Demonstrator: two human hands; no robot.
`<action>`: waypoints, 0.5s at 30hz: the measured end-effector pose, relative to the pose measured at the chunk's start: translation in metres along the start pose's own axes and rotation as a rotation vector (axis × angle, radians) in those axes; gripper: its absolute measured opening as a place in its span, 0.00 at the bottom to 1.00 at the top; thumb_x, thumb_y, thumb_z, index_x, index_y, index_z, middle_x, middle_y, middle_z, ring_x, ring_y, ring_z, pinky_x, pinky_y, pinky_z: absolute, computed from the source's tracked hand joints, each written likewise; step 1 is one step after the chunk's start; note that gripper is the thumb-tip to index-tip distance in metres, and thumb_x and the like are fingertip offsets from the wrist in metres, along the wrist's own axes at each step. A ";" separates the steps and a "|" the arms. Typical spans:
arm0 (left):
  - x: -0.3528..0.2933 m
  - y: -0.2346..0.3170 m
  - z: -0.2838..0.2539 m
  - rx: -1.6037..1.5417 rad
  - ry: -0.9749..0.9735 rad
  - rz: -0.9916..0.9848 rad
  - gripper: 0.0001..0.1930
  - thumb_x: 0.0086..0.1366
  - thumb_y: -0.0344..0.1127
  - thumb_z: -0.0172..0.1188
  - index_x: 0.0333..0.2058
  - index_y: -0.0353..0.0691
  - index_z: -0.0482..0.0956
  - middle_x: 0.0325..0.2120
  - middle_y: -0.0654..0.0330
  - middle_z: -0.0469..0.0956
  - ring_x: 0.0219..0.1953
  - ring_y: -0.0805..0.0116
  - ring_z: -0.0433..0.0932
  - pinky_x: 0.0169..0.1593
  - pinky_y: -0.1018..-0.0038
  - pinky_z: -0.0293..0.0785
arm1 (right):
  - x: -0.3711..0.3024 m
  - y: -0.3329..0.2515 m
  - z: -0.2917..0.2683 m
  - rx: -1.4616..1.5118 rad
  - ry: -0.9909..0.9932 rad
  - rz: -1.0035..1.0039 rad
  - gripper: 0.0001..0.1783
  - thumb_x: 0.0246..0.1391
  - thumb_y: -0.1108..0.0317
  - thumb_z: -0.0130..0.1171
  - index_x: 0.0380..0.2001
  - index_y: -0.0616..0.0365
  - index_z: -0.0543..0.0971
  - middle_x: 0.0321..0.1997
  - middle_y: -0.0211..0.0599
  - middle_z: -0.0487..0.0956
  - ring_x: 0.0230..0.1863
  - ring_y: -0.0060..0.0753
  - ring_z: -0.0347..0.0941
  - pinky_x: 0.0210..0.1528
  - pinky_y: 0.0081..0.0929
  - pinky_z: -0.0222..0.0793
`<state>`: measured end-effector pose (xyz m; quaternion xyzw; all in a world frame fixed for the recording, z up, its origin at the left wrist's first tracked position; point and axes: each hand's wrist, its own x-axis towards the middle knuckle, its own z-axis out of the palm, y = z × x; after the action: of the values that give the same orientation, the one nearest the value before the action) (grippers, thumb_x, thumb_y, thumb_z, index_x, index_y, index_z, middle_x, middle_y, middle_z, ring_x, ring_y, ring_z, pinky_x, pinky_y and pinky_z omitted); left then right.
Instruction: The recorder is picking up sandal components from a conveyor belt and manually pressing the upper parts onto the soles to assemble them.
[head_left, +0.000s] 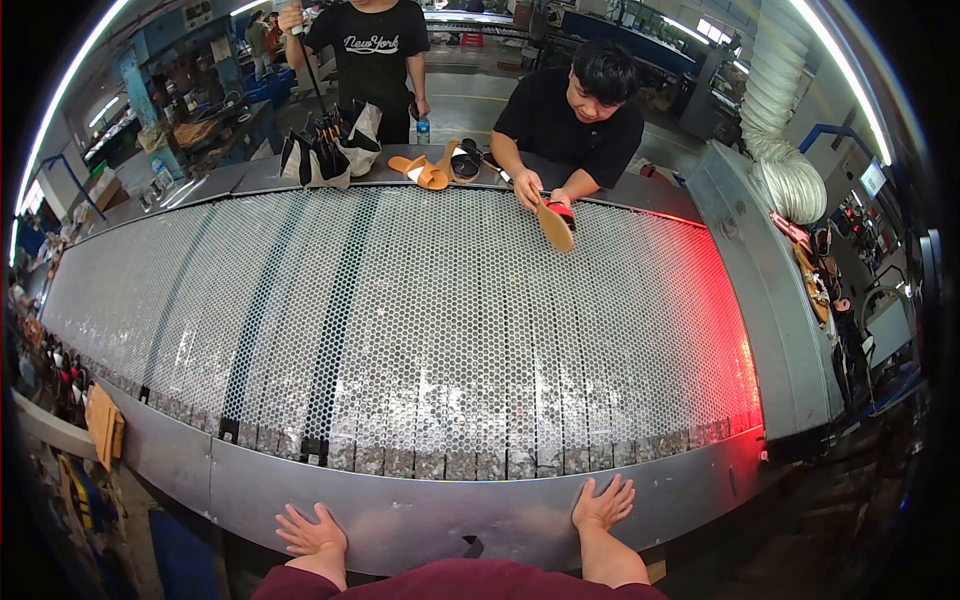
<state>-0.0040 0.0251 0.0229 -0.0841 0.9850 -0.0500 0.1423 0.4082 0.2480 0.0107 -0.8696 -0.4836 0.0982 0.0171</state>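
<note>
My left hand (313, 532) lies flat on the grey metal front rail (440, 520) of a wide conveyor, its fingers spread and holding nothing. Farther right, my right hand (603, 503) rests on the same rail, also with fingers apart and nothing in it. Beyond both hands stretches the conveyor's perforated metal mesh bed (450, 330), with a red glow at its right end. Across the bed, a co-worker in a black shirt holds a sandal (556, 226) with a tan sole and a red part, leaning over the far edge.
On the far ledge sit orange-brown sandals (420, 172), a dark shoe (465, 162) and white-and-black bags (335, 150). Another person stands behind them. A grey metal housing (765, 300) with a silver flexible duct (780, 110) closes the right end. Wooden boards (104, 425) stand at left.
</note>
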 end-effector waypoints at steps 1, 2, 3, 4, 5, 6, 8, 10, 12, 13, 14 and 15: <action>0.000 0.000 0.001 -0.001 0.004 -0.001 0.37 0.64 0.62 0.46 0.68 0.59 0.47 0.71 0.63 0.39 0.72 0.54 0.37 0.68 0.47 0.41 | 0.000 0.000 0.000 -0.002 -0.002 0.001 0.42 0.55 0.42 0.50 0.67 0.51 0.55 0.74 0.42 0.45 0.75 0.44 0.34 0.73 0.47 0.26; 0.000 0.000 0.001 -0.001 0.007 -0.002 0.38 0.64 0.62 0.46 0.68 0.59 0.47 0.71 0.63 0.39 0.72 0.54 0.37 0.68 0.47 0.41 | 0.000 0.001 0.001 -0.002 -0.002 0.001 0.42 0.55 0.42 0.50 0.67 0.51 0.55 0.74 0.42 0.45 0.75 0.44 0.34 0.73 0.47 0.26; 0.000 0.000 0.001 -0.002 0.007 -0.001 0.38 0.64 0.62 0.46 0.68 0.59 0.47 0.71 0.63 0.39 0.72 0.54 0.37 0.68 0.47 0.41 | 0.001 0.002 0.003 -0.003 0.004 -0.002 0.42 0.55 0.42 0.50 0.67 0.51 0.55 0.74 0.42 0.45 0.75 0.44 0.34 0.73 0.47 0.26; 0.000 0.001 0.001 -0.002 0.000 -0.002 0.38 0.64 0.63 0.46 0.68 0.59 0.47 0.71 0.63 0.39 0.72 0.54 0.37 0.68 0.47 0.41 | 0.001 0.002 0.003 -0.006 0.010 -0.005 0.42 0.55 0.42 0.50 0.67 0.51 0.55 0.74 0.43 0.45 0.75 0.44 0.34 0.73 0.47 0.26; 0.000 0.001 0.000 -0.002 -0.008 -0.002 0.38 0.64 0.63 0.46 0.68 0.59 0.47 0.71 0.63 0.39 0.72 0.54 0.37 0.68 0.47 0.41 | 0.001 0.003 0.003 -0.006 0.010 -0.005 0.42 0.55 0.42 0.50 0.67 0.51 0.55 0.74 0.43 0.45 0.75 0.44 0.34 0.73 0.47 0.26; -0.001 0.001 -0.001 -0.002 -0.008 -0.002 0.38 0.64 0.63 0.46 0.68 0.59 0.47 0.71 0.63 0.39 0.72 0.54 0.37 0.68 0.47 0.41 | 0.001 0.003 0.003 -0.003 0.009 -0.005 0.42 0.55 0.42 0.50 0.67 0.51 0.55 0.74 0.43 0.46 0.75 0.44 0.34 0.72 0.47 0.26; -0.002 0.002 -0.004 0.004 -0.016 -0.007 0.38 0.64 0.63 0.46 0.69 0.60 0.46 0.71 0.63 0.39 0.72 0.54 0.37 0.68 0.47 0.41 | 0.001 0.002 0.003 0.000 0.007 -0.008 0.41 0.55 0.42 0.50 0.67 0.51 0.55 0.74 0.43 0.46 0.75 0.44 0.34 0.72 0.47 0.26; 0.000 0.000 -0.001 0.003 -0.010 -0.006 0.38 0.64 0.63 0.45 0.69 0.60 0.46 0.71 0.64 0.39 0.72 0.54 0.37 0.69 0.47 0.41 | 0.001 0.002 0.003 -0.006 0.012 -0.011 0.41 0.55 0.42 0.50 0.67 0.51 0.56 0.73 0.43 0.46 0.74 0.44 0.34 0.72 0.47 0.26; 0.001 -0.001 0.001 0.002 -0.005 -0.005 0.38 0.64 0.63 0.45 0.69 0.60 0.46 0.71 0.64 0.39 0.72 0.54 0.36 0.69 0.47 0.41 | 0.001 0.003 0.004 -0.007 0.017 -0.012 0.41 0.56 0.42 0.50 0.67 0.51 0.56 0.73 0.43 0.46 0.74 0.44 0.35 0.72 0.47 0.26; 0.002 -0.001 0.002 0.005 -0.003 -0.003 0.38 0.65 0.63 0.45 0.69 0.60 0.46 0.71 0.64 0.38 0.72 0.54 0.37 0.68 0.47 0.41 | 0.001 0.003 0.005 -0.009 0.022 -0.014 0.41 0.56 0.42 0.50 0.67 0.51 0.56 0.73 0.43 0.46 0.74 0.44 0.35 0.73 0.47 0.27; 0.002 0.000 0.003 0.008 -0.001 0.000 0.38 0.65 0.63 0.45 0.69 0.60 0.46 0.71 0.64 0.38 0.72 0.54 0.37 0.68 0.47 0.41 | 0.001 0.003 0.005 -0.009 0.023 -0.013 0.41 0.56 0.42 0.50 0.67 0.51 0.56 0.73 0.43 0.46 0.74 0.44 0.35 0.73 0.47 0.27; 0.001 0.000 0.003 0.008 -0.002 0.000 0.38 0.65 0.63 0.45 0.69 0.60 0.46 0.71 0.64 0.38 0.72 0.54 0.37 0.68 0.47 0.41 | 0.002 0.003 0.005 -0.010 0.020 -0.012 0.41 0.56 0.42 0.50 0.67 0.51 0.56 0.73 0.42 0.46 0.74 0.44 0.35 0.72 0.47 0.26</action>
<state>-0.0045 0.0248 0.0199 -0.0834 0.9847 -0.0539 0.1434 0.4110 0.2472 0.0055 -0.8678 -0.4889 0.0868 0.0180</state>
